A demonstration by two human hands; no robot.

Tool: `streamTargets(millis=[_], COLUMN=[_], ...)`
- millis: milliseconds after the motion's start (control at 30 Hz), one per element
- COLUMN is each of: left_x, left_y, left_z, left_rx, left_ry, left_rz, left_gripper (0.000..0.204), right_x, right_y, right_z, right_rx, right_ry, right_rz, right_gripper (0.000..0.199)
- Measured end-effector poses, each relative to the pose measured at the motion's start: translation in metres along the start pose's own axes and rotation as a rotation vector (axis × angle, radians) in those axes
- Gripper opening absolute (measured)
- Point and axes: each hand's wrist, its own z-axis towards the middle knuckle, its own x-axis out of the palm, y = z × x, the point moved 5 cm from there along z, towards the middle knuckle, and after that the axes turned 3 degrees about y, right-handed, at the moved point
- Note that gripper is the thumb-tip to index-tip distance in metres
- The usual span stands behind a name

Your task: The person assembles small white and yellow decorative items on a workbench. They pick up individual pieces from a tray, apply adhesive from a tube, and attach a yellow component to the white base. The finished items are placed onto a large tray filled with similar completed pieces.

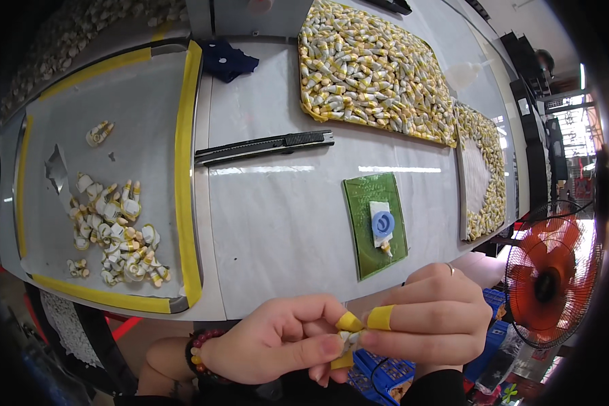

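Low at the front of the table, my left hand (274,342) and my right hand (430,318) meet fingertip to fingertip. Between them both pinch a small white piece (348,340), mostly covered by the fingers, so its exact shape is hidden. Yellow tape wraps several fingertips. Just beyond my right hand lies a green mat (362,254). It carries a small white block (379,208) with a round blue cup-like part (383,223) on it, and a little white-and-tan piece (386,249) at its near end.
At left, a tray edged with yellow tape (188,169) holds a heap of small white-and-tan pieces (125,254). A black utility knife (264,149) lies beside it. Farther back are a full tray of yellow-and-white pieces (379,74) and a partly filled one (477,176). An orange fan (548,274) stands right.
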Motion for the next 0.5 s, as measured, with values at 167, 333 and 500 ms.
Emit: streamTargets(millis=[167, 333, 500], left_x=[0.009, 0.007, 0.009], left_y=[-0.013, -0.012, -0.015], left_z=[-0.002, -0.003, -0.004], left_rx=[0.103, 0.079, 0.116], left_ry=[-0.042, -0.105, -0.086], left_rz=[0.064, 0.08, 0.085], left_gripper=[0.023, 0.026, 0.034], right_x=[0.0, 0.001, -0.006], right_y=[0.003, 0.003, 0.012], right_z=[-0.003, -0.006, -0.015], right_rx=[-0.041, -0.037, -0.059], right_ry=[0.008, 0.054, 0.115], right_rz=[-0.055, -0.057, -0.105], right_gripper=[0.016, 0.015, 0.016])
